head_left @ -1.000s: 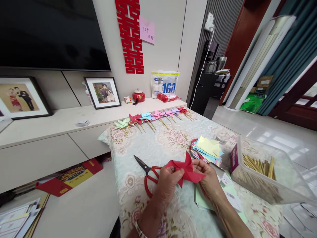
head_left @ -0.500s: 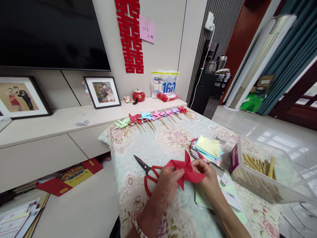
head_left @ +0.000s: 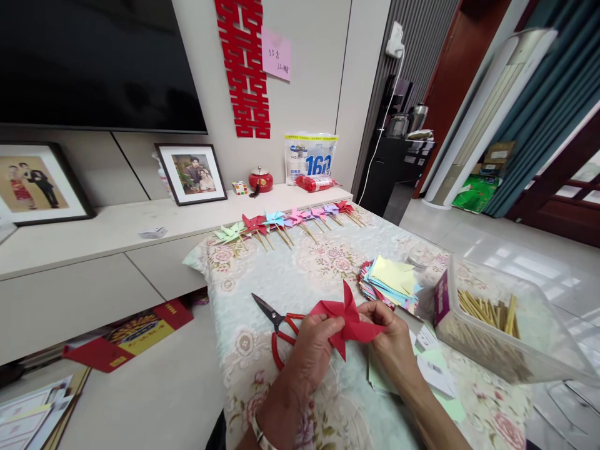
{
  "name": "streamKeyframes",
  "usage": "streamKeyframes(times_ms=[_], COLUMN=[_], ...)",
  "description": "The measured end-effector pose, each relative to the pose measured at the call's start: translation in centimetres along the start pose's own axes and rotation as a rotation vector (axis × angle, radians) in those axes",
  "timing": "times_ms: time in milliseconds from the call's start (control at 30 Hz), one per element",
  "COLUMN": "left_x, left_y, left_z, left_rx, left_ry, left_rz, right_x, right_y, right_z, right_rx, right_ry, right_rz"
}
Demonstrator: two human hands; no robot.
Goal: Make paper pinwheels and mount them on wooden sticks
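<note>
Both my hands hold a red paper pinwheel (head_left: 347, 317) just above the floral tablecloth (head_left: 300, 275). My left hand (head_left: 312, 350) pinches its left side and my right hand (head_left: 394, 342) pinches its right side near the centre. Red-handled scissors (head_left: 276, 325) lie on the cloth just left of my left hand. A stack of coloured paper squares (head_left: 390, 284) sits behind my right hand. Under my right wrist lie light green sheets and small white cards (head_left: 434, 369).
A clear plastic box with wooden sticks (head_left: 487, 319) stands at the right. A row of finished pinwheels on sticks (head_left: 285, 224) lies along the table's far edge. Behind it a low cabinet (head_left: 94, 250) carries framed photos, a red jar and a bag.
My hands and the pinwheel stayed in almost the same place. The pinwheel's upper point tipped slightly left as my fingers shifted on it.
</note>
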State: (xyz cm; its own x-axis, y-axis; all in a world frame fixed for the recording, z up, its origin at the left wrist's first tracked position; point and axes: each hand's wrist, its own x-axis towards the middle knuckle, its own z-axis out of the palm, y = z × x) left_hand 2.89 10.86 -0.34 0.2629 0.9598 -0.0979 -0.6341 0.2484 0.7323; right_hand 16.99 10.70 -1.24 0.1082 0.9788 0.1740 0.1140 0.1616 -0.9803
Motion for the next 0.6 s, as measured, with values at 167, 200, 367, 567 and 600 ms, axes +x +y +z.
streamKeyframes(times_ms=[167,200,367,567,600], left_x=[0.0,0.0,0.2,0.9,1.0], left_y=[0.2,0.2,0.1,-0.7,-0.8], left_z=[0.1,0.2,-0.1,-0.9,-1.0], left_rx=[-0.002,-0.006,-0.034,0.072,0.103], left_ry=[0.011,0.022,0.158,0.381,0.405], left_rz=[0.005,0.003,0.026,0.075,0.076], right_x=[0.0,0.1,0.5,0.3,0.1], right_y=[0.0,0.0,0.1,-0.4,-0.6], right_z=[-0.1,-0.1,-1.2,-1.9,-1.8], right_rx=[0.006,0.012,0.090,0.178,0.171], right_ry=[0.011,0.017,0.095,0.134,0.119], right_rz=[-0.001,-0.005,-0.062,-0.182,-0.199])
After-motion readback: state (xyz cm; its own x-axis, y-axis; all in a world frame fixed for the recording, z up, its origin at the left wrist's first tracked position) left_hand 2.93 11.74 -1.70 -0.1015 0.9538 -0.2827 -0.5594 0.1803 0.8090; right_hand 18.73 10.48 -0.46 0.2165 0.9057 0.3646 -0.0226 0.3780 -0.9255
